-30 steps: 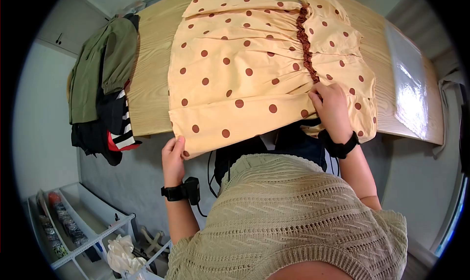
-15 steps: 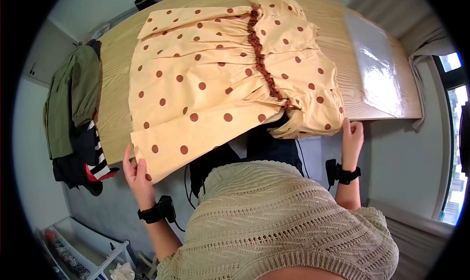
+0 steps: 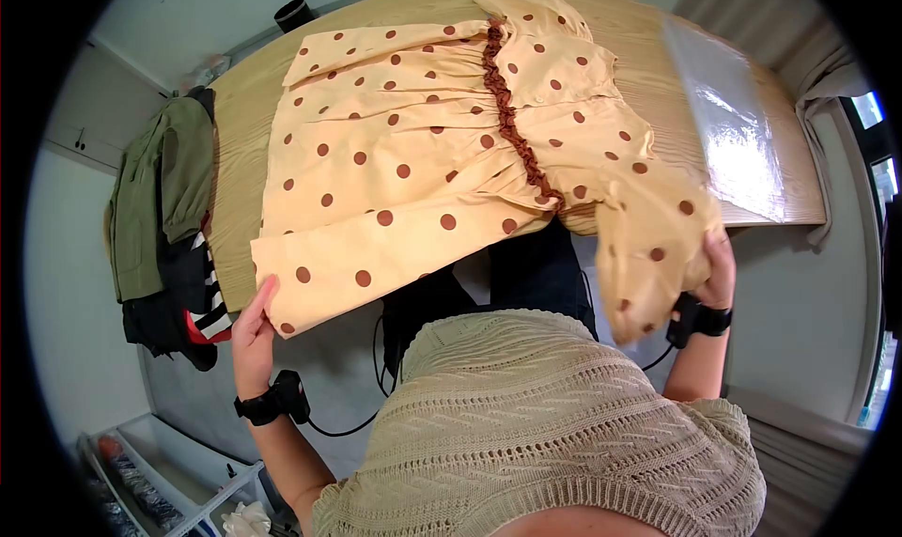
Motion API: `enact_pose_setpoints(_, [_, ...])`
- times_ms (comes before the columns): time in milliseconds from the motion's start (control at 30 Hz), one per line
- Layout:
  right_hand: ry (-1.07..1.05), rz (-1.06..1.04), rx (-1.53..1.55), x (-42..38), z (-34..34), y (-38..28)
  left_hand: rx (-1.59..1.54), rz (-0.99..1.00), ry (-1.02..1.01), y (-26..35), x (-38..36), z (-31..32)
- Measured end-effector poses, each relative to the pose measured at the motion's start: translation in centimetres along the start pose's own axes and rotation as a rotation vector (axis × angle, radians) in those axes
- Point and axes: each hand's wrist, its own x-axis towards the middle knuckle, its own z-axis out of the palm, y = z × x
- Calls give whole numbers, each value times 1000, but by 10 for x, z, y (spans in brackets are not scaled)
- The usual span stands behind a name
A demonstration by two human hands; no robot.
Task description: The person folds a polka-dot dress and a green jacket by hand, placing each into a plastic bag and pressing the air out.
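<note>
A pale yellow dress (image 3: 376, 152) with brown polka dots lies across the wooden table, its skirt to the left and its bodice to the right. A ruffled brown band marks the waist. My left hand (image 3: 254, 323) grips the near bottom corner of the skirt, which hangs past the table's front edge. At the other end, my right hand (image 3: 718, 260) holds the near sleeve, lifted and hanging down off the edge toward my body. Fabric partly covers the fingertips of both hands. Each wrist carries a black strap with a small device.
On the wooden table (image 3: 240, 171), a clear plastic sheet (image 3: 738, 124) lies at the right. An olive green garment (image 3: 164, 199) and dark clothes drape over the left end. A black cup (image 3: 294, 15) stands behind the table, and a white bin (image 3: 188, 471) sits low at left.
The near sleeve, earlier folded against the bodice, now stretches out and hangs toward me in my right hand, which moved right. My left hand has closed on the skirt corner.
</note>
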Motion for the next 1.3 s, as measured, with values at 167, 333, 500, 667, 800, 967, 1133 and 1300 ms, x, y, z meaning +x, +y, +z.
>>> enact_pose_setpoints(167, [0, -30, 261, 16, -22, -5, 333, 167, -8, 30, 11, 0])
enact_pose_setpoints(333, [91, 10, 274, 9, -15, -19, 681, 279, 68, 36, 15, -16])
enact_pose_setpoints(500, [147, 83, 307, 26, 6, -55, 446, 423, -38, 33, 48, -25])
enact_pose_setpoints(667, [117, 149, 229, 79, 23, -76, -240, 56, 18, 4, 113, -41])
enact_pose_setpoints(800, [91, -563, -836, 119, 51, -63, -233, -134, 39, 10, 185, -34])
enact_pose_setpoints(967, [283, -181, -422, 162, 55, -35, -244, -215, -31, 9, 205, -17])
enact_pose_setpoints(1133, [296, -201, -669, 159, 37, -7, -87, -234, -10, 6, 168, -17])
enact_pose_setpoints(1300, [233, -50, -697, 158, 58, -6, 8, -224, -29, -3, 155, -10])
